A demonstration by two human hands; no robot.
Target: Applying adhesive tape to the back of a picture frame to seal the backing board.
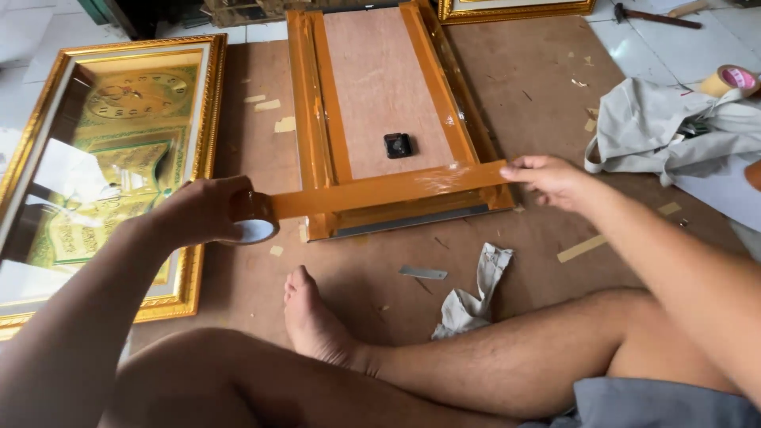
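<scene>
My left hand grips a roll of brown tape at the left. A strip of tape runs from the roll across the near edge of a face-down frame. My right hand presses the strip's free end onto the frame's near right corner. The frame's back is a brown board with taped edges and a small black clock mechanism in its middle.
A gold-framed picture lies at the left on the brown board floor. A small metal blade and a crumpled rag lie near my bare foot. A grey cloth, a tape roll and a hammer lie at the right.
</scene>
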